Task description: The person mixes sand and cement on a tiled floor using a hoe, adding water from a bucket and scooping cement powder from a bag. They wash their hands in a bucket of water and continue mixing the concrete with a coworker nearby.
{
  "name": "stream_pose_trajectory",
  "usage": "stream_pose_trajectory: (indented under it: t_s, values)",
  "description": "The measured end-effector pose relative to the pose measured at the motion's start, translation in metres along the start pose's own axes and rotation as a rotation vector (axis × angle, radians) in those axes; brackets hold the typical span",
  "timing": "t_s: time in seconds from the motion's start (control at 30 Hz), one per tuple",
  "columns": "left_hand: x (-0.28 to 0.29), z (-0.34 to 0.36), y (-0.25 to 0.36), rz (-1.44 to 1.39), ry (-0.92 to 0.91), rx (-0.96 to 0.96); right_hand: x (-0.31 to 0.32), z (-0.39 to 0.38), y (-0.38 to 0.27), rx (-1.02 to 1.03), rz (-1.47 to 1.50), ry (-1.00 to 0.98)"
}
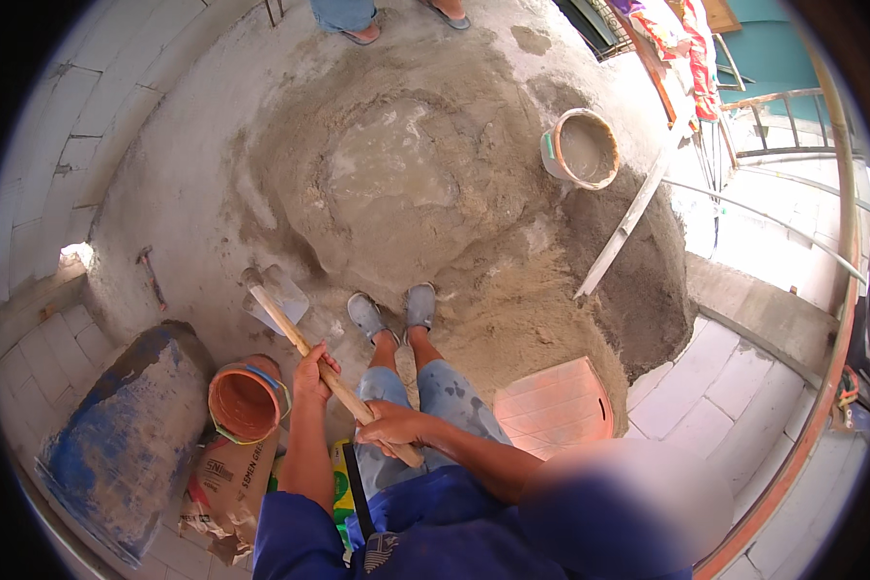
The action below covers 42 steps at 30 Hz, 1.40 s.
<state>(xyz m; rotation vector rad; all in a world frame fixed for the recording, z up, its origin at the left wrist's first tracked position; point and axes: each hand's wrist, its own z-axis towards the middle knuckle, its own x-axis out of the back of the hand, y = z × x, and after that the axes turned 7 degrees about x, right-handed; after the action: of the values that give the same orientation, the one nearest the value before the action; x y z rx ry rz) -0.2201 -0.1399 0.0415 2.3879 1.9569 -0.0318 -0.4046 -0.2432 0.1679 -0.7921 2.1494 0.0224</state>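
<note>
Both my hands grip the wooden handle of a hoe (340,389), held slantwise in front of my legs. My left hand (312,374) is wrapped round the middle of the shaft. Nearer its lower end, my right hand (391,427) is closed round it too. The hoe's grey blade (284,296) is at the far left end, over the floor left of my feet; whether it touches the floor I cannot tell. Ahead of my feet lies a wide ring of grey-brown sand mix (290,174), with a wet pool (382,155) in its middle.
A bucket of grey liquid (585,150) stands right of the heap, near a long plank (638,227). An orange bucket (245,401), paper sack (224,488) and blue-stained trough (130,435) are at left. A hammer (151,277) lies beyond. Another person's feet (362,35) show at the top.
</note>
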Motion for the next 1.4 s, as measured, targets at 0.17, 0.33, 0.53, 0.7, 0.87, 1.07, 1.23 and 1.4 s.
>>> stream_pose_trajectory:
  t_s: [0.17, 0.33, 0.53, 0.7, 0.87, 1.07, 1.23, 1.4]
  values:
    - [0.055, 0.027, 0.004, -0.061, -0.028, 0.200, -0.029, 0.056, -0.012, -0.059, -0.170, 0.152]
    - [0.089, 0.047, 0.013, -0.004, -0.029, 0.264, -0.022, 0.058, 0.000, -0.050, -0.250, 0.186]
    - [0.118, 0.047, -0.002, 0.059, -0.027, 0.231, 0.071, 0.001, 0.005, 0.144, -0.071, 0.716]
    - [0.209, 0.011, -0.072, -0.203, 0.008, 0.111, 0.147, -0.083, -0.014, 0.234, -0.064, 1.072]
    - [0.172, -0.041, -0.148, 0.667, 0.294, 0.304, 0.281, -0.159, 0.021, 0.181, -0.694, 1.537]
    - [0.030, -0.061, -0.156, 0.593, 0.370, 0.192, 0.403, -0.190, -0.080, -0.004, -0.857, 1.650]
    - [-0.071, -0.039, -0.203, 1.444, 0.339, 0.005, 0.508, -0.162, -0.192, 0.069, -0.976, 1.514]
    - [-0.143, -0.019, -0.263, 1.179, 0.577, 0.156, 0.586, -0.136, -0.260, 0.136, -1.143, 1.472]
